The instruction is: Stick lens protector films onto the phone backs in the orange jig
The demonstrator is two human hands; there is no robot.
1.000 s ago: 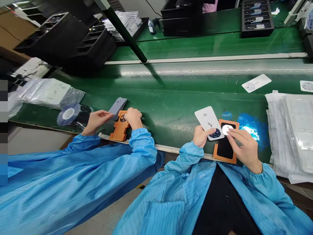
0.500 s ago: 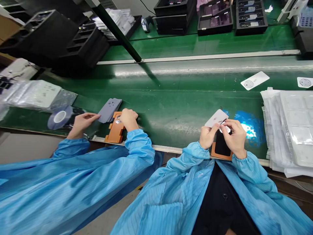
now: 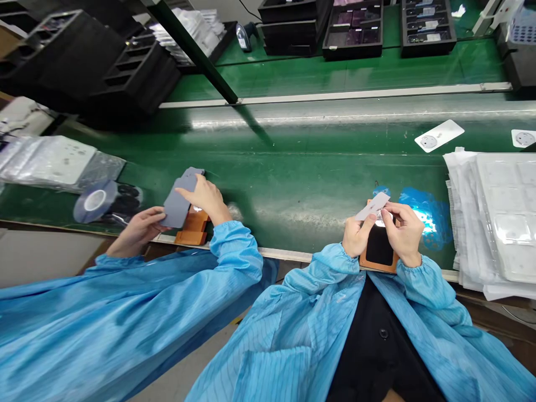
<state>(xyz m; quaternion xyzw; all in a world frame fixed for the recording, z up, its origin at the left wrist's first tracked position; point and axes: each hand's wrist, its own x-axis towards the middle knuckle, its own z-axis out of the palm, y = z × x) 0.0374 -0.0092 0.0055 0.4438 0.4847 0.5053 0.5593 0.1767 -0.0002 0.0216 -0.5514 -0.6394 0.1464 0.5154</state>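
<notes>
My left hand (image 3: 357, 235) pinches a white phone back cover (image 3: 372, 206) by its lower end and holds it tilted, almost edge-on. My right hand (image 3: 402, 225) is closed at the cover's upper end, fingertips pressed on a small round white piece there. Both hands hover over an orange jig (image 3: 379, 254) with a black inset, lying at the near edge of the green belt (image 3: 301, 167).
To my left a co-worker in a blue coat holds a grey back cover (image 3: 179, 198) in both hands above another orange jig (image 3: 192, 229). A tape roll (image 3: 92, 200) lies beside them. Stacked clear trays (image 3: 498, 218) sit at my right; two white covers (image 3: 439, 135) lie farther out; black trays line the back.
I lifted the white cover off the jig and tilted it nearly edge-on, my right hand closing on its upper end. The co-worker raised the grey cover with both hands.
</notes>
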